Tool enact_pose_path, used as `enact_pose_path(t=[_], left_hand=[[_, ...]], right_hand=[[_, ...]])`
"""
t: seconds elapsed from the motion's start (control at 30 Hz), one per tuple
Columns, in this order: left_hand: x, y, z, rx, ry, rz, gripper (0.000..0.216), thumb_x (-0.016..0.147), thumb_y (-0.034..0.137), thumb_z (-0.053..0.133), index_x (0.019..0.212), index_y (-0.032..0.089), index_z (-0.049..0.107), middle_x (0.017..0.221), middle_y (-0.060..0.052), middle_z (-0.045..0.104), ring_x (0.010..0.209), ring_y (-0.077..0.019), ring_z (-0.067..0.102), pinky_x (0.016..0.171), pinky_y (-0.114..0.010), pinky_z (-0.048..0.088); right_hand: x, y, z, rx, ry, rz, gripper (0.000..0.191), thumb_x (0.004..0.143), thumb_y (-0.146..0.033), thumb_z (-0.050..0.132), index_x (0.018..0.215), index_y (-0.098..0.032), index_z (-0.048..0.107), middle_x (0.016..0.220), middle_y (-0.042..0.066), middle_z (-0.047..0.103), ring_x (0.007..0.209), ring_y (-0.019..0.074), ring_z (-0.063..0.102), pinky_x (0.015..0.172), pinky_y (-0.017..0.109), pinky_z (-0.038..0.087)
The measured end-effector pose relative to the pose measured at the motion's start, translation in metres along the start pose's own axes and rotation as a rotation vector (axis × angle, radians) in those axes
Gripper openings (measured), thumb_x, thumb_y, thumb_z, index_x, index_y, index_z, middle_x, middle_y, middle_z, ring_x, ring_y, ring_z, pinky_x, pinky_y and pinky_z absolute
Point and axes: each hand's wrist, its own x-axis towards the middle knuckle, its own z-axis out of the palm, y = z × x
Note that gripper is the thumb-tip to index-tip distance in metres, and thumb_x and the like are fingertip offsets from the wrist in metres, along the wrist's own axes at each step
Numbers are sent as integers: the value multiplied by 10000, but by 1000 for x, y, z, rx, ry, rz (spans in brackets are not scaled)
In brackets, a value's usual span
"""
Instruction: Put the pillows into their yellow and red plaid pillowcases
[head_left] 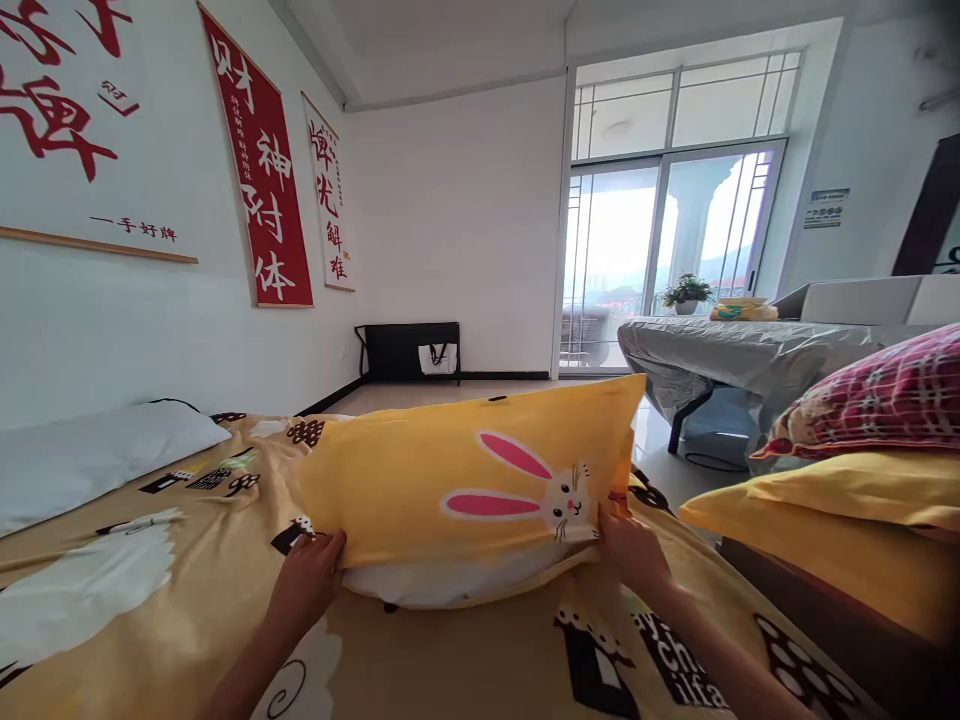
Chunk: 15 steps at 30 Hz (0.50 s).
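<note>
A yellow pillowcase (397, 470) with a printed white rabbit is held up over the bed. Its open edge faces me, and a white pillow (450, 582) shows inside it. At the left corner of that opening, my left hand (319, 560) is closed on the pillowcase's edge. My right hand (634, 545) grips the opposite corner, beside the rabbit's face. Beneath lies a tan patterned bedsheet (420, 660) with sheep and lettering.
Another white pillow (97, 455) lies at the left by the wall. On the right are folded yellow cloth (840, 500) and a plaid red pillow (885, 390). Behind them stands a plastic-covered table (712, 345) bearing a potted plant (686, 292) and a box (862, 300).
</note>
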Motion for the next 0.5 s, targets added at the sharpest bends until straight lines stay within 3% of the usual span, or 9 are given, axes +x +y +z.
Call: enact_pose_path(t=[0.13,0.2,0.27,0.33,0.37,0.43,0.5], left_hand=[[-13,-18,-46,-301,-226,137,144,813,242,491,862,217,624,939,-64,687,895,-232,633,793,-320,474],[-15,-37,-64,-456,-142,108,216,858,378,502,972,234,614,1055,-64,661,973,-228,613,833,-321,489],[-9,-57,-73,-542,99,-17,413,849,489,523,1180,243,538,1238,-95,587,1106,-260,566,891,-370,491],[4,-72,-77,-597,301,-111,701,805,557,562,1396,246,348,1439,-138,422,1274,-311,455,965,-447,464],[12,-76,-79,-632,331,-111,826,779,586,579,1457,244,254,1506,-151,333,1341,-332,382,1010,-481,430],[26,-79,-84,-728,241,-47,898,766,633,554,1494,231,215,1539,-155,294,1395,-346,303,1068,-491,373],[35,-78,-93,-832,42,12,820,774,652,507,1458,232,340,1461,-144,438,1357,-343,372,1063,-451,386]], right_hand=[[2,36,-27,256,-165,-210,121,791,-222,575,861,-169,657,826,115,701,785,246,657,671,320,453],[9,64,-50,510,-191,-279,213,786,-410,619,812,-203,666,769,83,691,697,220,624,636,325,452],[23,92,-77,708,38,-181,413,724,-619,625,792,-213,663,771,95,681,654,218,594,615,353,452],[40,111,-101,754,412,-15,622,583,-708,689,925,-190,652,982,166,663,781,257,606,667,392,457],[47,116,-110,729,557,52,749,519,-699,734,1038,-170,626,1118,207,616,892,284,600,718,406,454],[56,119,-121,739,674,123,930,512,-625,783,1262,-143,517,1279,245,520,1063,300,558,788,401,442],[57,119,-124,936,538,148,896,579,-542,780,1336,-168,478,1206,220,590,1011,275,596,755,381,458]])
